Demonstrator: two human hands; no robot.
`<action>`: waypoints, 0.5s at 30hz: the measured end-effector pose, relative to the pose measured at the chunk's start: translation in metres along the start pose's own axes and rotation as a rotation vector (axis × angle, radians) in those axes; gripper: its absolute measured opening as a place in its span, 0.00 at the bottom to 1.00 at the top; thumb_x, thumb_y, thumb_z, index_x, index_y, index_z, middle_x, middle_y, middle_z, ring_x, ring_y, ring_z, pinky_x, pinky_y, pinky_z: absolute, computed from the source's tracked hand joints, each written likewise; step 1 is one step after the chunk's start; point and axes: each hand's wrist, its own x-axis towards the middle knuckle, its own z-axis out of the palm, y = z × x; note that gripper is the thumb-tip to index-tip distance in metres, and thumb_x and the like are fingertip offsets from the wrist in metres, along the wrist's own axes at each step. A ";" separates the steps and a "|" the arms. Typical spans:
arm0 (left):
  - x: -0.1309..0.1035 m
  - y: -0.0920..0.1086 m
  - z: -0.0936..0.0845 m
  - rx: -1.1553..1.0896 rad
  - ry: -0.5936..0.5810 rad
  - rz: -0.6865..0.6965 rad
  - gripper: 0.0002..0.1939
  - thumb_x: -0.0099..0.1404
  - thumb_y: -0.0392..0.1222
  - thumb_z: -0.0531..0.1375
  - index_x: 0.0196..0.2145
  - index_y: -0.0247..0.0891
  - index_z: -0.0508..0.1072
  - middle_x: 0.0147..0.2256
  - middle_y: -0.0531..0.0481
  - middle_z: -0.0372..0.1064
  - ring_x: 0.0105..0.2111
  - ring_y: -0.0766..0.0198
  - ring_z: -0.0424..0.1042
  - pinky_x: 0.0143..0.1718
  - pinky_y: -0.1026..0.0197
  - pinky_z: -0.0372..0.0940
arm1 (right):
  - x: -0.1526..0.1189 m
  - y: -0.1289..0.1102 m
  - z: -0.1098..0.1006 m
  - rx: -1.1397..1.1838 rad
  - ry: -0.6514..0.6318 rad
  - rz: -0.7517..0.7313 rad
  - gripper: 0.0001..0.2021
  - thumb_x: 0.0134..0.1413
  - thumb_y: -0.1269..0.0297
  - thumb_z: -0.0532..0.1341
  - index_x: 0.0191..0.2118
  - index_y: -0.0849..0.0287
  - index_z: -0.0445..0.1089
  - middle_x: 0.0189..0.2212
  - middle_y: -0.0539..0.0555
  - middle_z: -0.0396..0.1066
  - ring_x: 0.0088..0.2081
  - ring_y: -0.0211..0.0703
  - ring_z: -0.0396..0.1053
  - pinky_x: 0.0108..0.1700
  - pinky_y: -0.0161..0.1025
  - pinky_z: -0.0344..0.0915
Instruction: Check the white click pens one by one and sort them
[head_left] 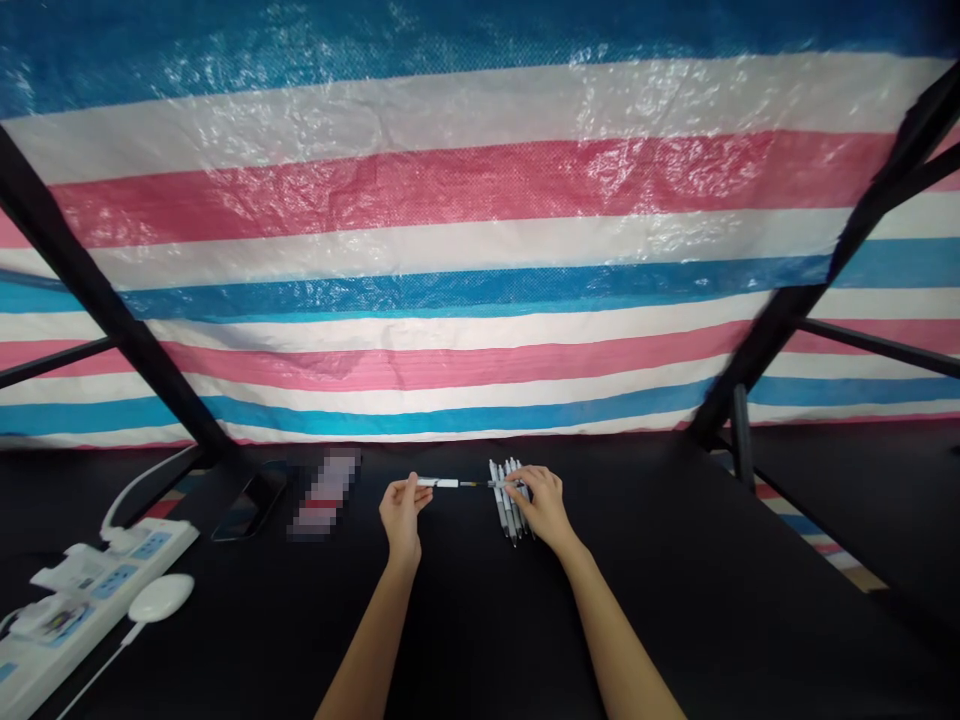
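Observation:
My left hand [402,512] is closed, with thumb and fingers pinching a white pen barrel [445,483] held level above the table. Out of the barrel's right end runs a thin, dark pen refill [474,484]. My right hand [541,502] pinches the far end of that refill; its fingertips partly hide the piece there. Several white and grey pens [508,515] lie side by side on the black table, just below and left of my right hand, which covers some of them.
A dark phone [251,500] and a blurred-out pinkish item [325,495] lie to the left. At the lower left are a white power strip [112,590] with plugs and a round white charger [161,597] on a cable. Black frame bars [780,320] and a striped sheet [480,260] stand behind the table.

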 end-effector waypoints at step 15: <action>-0.010 -0.007 0.006 0.089 -0.192 -0.018 0.19 0.47 0.52 0.66 0.28 0.34 0.68 0.25 0.49 0.73 0.29 0.59 0.76 0.35 0.57 0.72 | -0.002 -0.011 0.007 0.015 -0.028 -0.047 0.08 0.59 0.58 0.55 0.36 0.52 0.70 0.35 0.51 0.72 0.42 0.47 0.64 0.48 0.46 0.51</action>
